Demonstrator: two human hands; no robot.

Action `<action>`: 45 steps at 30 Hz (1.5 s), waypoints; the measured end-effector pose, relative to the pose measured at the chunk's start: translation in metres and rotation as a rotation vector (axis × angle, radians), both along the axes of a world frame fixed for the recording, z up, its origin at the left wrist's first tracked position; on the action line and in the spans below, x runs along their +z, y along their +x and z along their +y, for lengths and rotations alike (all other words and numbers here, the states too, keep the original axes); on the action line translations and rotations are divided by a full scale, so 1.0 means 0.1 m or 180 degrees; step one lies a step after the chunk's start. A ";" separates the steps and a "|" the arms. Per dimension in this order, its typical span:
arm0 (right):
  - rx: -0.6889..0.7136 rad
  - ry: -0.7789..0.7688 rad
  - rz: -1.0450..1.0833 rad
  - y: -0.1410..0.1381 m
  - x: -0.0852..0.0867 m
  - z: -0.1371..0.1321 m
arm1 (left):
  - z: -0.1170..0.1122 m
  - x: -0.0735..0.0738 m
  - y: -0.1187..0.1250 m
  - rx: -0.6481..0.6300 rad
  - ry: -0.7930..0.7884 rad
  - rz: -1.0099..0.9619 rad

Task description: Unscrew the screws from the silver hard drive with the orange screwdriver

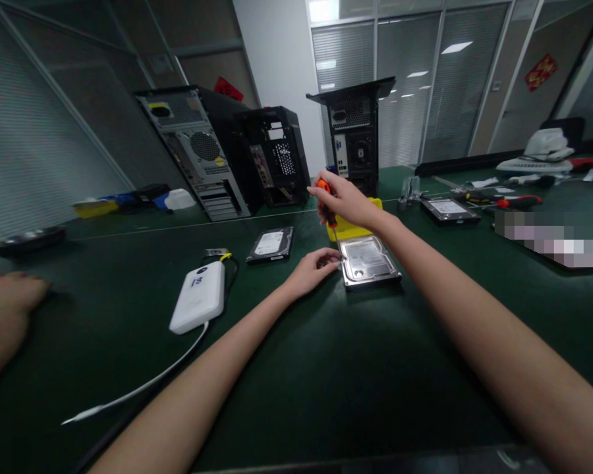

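A silver hard drive (368,261) lies flat on the green table (326,368) in front of me. My right hand (343,197) is closed round an orange-handled screwdriver (327,204), held upright with its tip down at the drive's near-left corner. My left hand (312,270) rests on the table against the drive's left edge, its fingers curled at that same corner. Whether they pinch anything is hidden.
A second hard drive (271,244) lies further left, a third (449,210) at the right with screwdrivers (516,201) beside it. A white power bank (199,297) with a white cable sits left of centre. Three open computer towers (277,155) stand behind. A yellow tray (348,229) lies behind the drive. Another person's hand (7,299) rests at the far left.
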State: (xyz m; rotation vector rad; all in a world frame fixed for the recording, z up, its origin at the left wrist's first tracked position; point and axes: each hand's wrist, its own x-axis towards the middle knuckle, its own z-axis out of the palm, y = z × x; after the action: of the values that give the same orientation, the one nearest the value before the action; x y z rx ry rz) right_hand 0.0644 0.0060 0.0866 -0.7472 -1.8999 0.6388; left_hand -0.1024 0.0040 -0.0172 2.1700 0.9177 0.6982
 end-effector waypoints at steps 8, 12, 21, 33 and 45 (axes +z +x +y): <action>-0.0012 -0.0018 -0.0002 0.00 0.01 -0.01 | -0.01 0.01 0.00 0.0002 -0.0021 0.0017; -0.0006 -0.0027 0.0035 0.00 0.00 -0.01 | -0.03 0.04 0.01 0.0007 -0.0026 0.0014; 0.0040 0.0161 -0.0006 0.00 0.01 0.00 | -0.02 0.02 0.00 -0.0021 0.0055 0.0062; 0.0054 0.0079 0.0061 -0.01 0.01 -0.01 | -0.02 0.03 -0.01 -0.0011 0.0031 0.0062; 0.0048 0.0063 0.0111 -0.01 0.01 -0.02 | -0.02 0.03 -0.01 -0.0020 0.0027 0.0042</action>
State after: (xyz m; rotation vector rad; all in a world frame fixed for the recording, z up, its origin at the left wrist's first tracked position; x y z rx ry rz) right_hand 0.0629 0.0040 0.0873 -0.7056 -1.8789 0.6377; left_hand -0.1035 0.0015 -0.0142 2.1865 0.9157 0.6867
